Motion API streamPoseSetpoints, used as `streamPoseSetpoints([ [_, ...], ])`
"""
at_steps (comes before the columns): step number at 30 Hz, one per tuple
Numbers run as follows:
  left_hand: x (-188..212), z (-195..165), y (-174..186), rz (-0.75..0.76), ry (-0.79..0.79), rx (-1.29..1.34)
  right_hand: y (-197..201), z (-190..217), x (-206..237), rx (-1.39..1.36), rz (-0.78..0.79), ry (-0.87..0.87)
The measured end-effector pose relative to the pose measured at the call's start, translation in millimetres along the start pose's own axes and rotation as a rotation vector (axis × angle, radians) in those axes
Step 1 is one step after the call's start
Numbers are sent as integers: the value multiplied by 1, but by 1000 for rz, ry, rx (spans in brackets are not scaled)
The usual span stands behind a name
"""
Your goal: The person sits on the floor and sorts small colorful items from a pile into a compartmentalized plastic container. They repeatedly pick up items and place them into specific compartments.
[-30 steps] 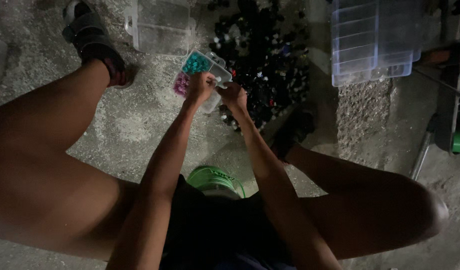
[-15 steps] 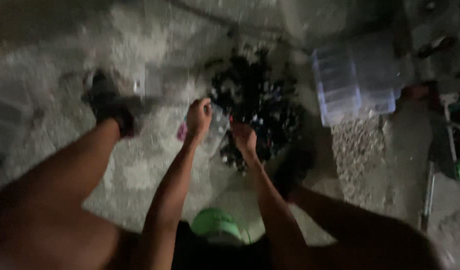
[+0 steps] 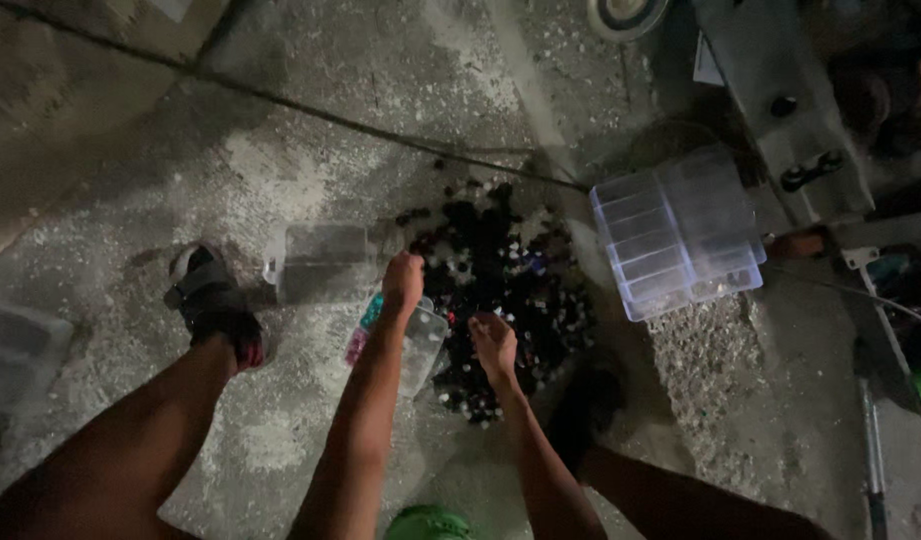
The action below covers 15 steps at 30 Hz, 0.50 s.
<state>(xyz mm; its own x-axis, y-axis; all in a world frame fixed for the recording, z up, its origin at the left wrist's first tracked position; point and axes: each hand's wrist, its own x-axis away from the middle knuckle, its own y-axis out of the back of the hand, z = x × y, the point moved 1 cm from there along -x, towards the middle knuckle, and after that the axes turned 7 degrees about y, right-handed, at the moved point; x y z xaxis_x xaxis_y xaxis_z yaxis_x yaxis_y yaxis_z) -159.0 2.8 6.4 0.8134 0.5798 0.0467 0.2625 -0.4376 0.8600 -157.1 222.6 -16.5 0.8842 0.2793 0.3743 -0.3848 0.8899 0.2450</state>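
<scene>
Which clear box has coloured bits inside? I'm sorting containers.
The small clear box under the left hand, showing teal and pink; the large divided organizer looks empty.

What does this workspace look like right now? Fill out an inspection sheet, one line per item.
Surface: rough, speckled concrete floor, dimly lit.
Job's things: pile of small dark pieces on the floor; clear tray with teal and pink contents beside it.
Clutter: empty clear compartment box to the right; clear container near the sandalled foot.
Grippers: left hand closed over the tray; right hand over the pile's edge, contents not visible.
Cables: thin dark line crossing the floor.
Surroundings: metal frame at upper right; green object at bottom edge.
</scene>
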Motion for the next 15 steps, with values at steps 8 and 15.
streamPoseSetpoints([
  [8, -1, -4, 11, 88, -36, -47, -9, 10, 5, -82, 40, -7],
  [15, -1, -3, 12, 24, -4, 0, 2, 26, 6, -29, 11, -77],
])
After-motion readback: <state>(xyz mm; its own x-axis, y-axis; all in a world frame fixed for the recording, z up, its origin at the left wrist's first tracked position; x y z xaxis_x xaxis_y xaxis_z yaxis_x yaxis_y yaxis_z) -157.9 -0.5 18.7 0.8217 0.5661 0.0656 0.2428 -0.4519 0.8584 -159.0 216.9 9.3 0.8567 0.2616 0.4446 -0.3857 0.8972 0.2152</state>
